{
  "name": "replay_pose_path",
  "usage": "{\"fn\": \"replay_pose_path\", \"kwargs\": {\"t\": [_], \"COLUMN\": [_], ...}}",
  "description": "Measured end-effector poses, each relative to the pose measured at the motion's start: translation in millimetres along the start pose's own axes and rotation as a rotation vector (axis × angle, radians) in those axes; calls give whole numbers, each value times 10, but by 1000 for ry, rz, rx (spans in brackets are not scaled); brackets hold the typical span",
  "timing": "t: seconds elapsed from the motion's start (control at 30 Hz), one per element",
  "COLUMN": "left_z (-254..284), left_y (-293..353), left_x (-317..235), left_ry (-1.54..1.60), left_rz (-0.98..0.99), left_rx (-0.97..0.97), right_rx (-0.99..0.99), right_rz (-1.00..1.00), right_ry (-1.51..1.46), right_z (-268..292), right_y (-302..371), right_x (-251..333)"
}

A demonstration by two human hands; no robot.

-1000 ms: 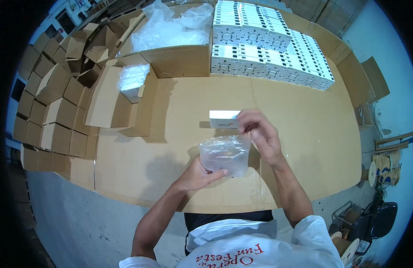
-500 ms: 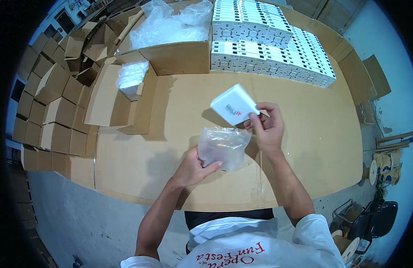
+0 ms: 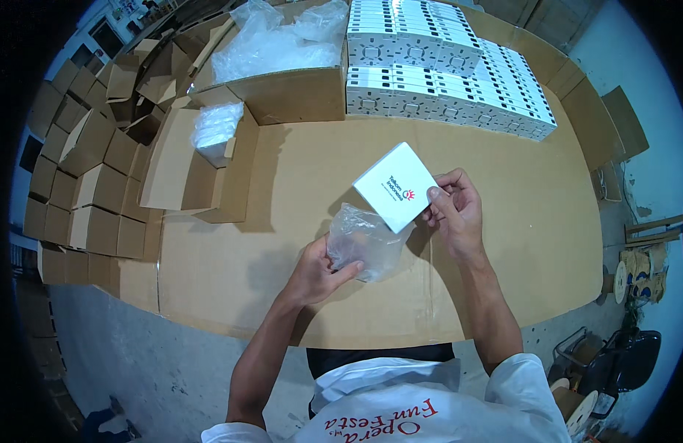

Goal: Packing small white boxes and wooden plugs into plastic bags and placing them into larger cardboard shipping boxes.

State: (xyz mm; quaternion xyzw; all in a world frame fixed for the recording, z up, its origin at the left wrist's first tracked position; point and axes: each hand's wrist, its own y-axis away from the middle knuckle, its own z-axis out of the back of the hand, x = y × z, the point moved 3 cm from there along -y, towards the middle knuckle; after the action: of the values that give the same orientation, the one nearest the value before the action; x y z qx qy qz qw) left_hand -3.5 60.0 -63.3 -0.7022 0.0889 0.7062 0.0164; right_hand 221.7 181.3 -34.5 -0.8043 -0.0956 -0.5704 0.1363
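Note:
A clear plastic bag point(image 3: 367, 247) is held by my left hand point(image 3: 318, 275), whose thumb presses on its near side. Between the thumb and fingers of my right hand point(image 3: 457, 214) is a flat white square box point(image 3: 395, 184) with dark print and a small red mark on its face. The box is tilted, its lower corner just in front of the bag's upper right edge. Both hands are over the cardboard-covered table point(image 3: 518, 244). Some fingers of each hand are hidden behind what it holds.
At the back, white boxes point(image 3: 445, 96) stand in stacked rows. Beside them is a large carton point(image 3: 297, 96) of clear plastic bags point(image 3: 282, 44). An open carton point(image 3: 171, 162) at left contains bagged items point(image 3: 216, 127). Many brown cartons point(image 3: 98, 184) pile up farther left. A black chair point(image 3: 622, 362) stands right.
My right hand has turned the white box so its printed face shows more fully, and brought it lower and slightly right, over the bag's edge. My left hand stays nearly in place.

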Motion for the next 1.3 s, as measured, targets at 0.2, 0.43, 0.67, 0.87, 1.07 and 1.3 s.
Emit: {"fn": "replay_pose_path", "kwargs": {"t": [0.2, 0.43, 0.67, 0.87, 1.07, 1.3], "left_z": [-5, -23, -59, -62, -103, -107], "left_y": [3, 2, -42, -96, -69, -156], "left_x": [-5, -10, -6, -10, -108, -169], "left_ry": [56, 64, 40, 88, 149, 267], "left_rz": [-5, 11, -34, -74, 28, 8], "left_rx": [1, 26, 19, 26, -49, -277], "right_rx": [17, 19, 126, 213, 342, 313], "right_rz": [10, 9, -15, 20, -69, -188], "right_ry": [42, 73, 131, 144, 190, 224], "right_z": [18, 77, 18, -56, -60, -121], "right_y": [11, 16, 17, -14, 90, 87], "right_x": [22, 22, 55, -5, -31, 101]}}
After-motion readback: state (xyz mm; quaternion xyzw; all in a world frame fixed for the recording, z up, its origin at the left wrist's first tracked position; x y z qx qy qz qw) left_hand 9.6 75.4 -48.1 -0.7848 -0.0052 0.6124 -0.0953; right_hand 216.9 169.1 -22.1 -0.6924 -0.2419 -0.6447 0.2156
